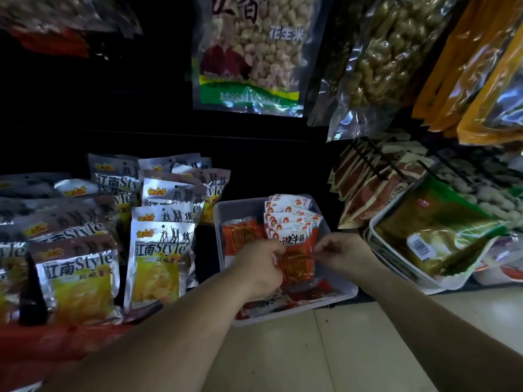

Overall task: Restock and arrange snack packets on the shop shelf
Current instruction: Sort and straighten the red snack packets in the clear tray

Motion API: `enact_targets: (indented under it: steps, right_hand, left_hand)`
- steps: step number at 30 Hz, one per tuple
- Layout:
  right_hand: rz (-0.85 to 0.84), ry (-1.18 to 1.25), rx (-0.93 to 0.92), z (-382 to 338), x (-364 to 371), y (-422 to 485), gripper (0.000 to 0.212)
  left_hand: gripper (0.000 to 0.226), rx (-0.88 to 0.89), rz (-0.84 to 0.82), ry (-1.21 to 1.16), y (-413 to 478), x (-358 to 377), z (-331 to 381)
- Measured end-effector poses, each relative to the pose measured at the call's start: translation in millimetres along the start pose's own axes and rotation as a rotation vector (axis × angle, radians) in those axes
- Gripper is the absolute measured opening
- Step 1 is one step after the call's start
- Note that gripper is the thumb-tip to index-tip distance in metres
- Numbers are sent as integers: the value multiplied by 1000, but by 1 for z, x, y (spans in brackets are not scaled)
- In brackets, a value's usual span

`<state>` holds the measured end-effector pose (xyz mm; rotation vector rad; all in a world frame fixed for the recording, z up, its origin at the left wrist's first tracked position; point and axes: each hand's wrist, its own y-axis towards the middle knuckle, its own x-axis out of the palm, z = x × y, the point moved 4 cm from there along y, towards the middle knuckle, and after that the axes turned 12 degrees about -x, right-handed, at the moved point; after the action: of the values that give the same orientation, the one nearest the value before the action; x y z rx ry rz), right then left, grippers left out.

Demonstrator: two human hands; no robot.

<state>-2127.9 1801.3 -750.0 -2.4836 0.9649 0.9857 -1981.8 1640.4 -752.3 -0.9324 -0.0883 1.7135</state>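
**Holding a packet at the front of the tray**

I have both hands on one red packet [297, 264], held upright over the front half of the tray [348, 293]. The left hand [259, 263] pinches its left edge and the right hand [343, 253] pinches its right edge. It sits just in front of the row [288, 219] of like packets. My worry is the loose packets [271, 304] lying flat beneath. I think its base could ride up on them and tip it forward, and a hard push might topple the row.
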Motion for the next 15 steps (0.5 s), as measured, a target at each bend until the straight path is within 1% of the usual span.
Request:
enact_targets:
  steps: [1, 3, 4, 5, 6, 8, 9, 10, 11, 13, 15]
  right_hand:
    - [-137, -92, 23, 7, 5, 2, 32]
    - [-493, -282, 86, 18, 15, -2, 15]
    - [-580, -328, 98, 24, 18, -3, 15]
    - [-589, -329, 100, 30, 19, -4, 15]
    - [-547, -280, 110, 32, 21, -4, 14]
    - [-427, -48, 189, 30, 22, -6, 13]
    - [-410, 56, 241, 29, 24, -8, 16]
    - [-431, 90, 279, 26, 26, -11, 24]
    - [-474, 79, 307, 23, 28, -14, 36]
    - [-566, -27, 330, 18, 33, -20, 60]
    - [-561, -124, 334, 23, 36, -17, 76]
  left_hand:
    - [52, -17, -13, 14, 2, 3, 0]
    - [56, -45, -39, 50, 6, 9, -2]
    - [57, -54, -52, 62, 8, 13, -2]
    - [58, -59, -64, 65, 9, 17, -1]
    - [57, -59, -68, 64, 9, 19, 0]
    - [54, -52, -59, 60, 9, 22, 3]
    - [53, -56, -62, 59, 7, 22, 3]
    - [53, -62, -69, 58, 6, 23, 3]
    - [53, -70, -75, 54, 5, 23, 2]
    - [52, -83, -69, 29, 4, 21, -3]
    - [53, -96, -39, 0, 4, 16, -6]
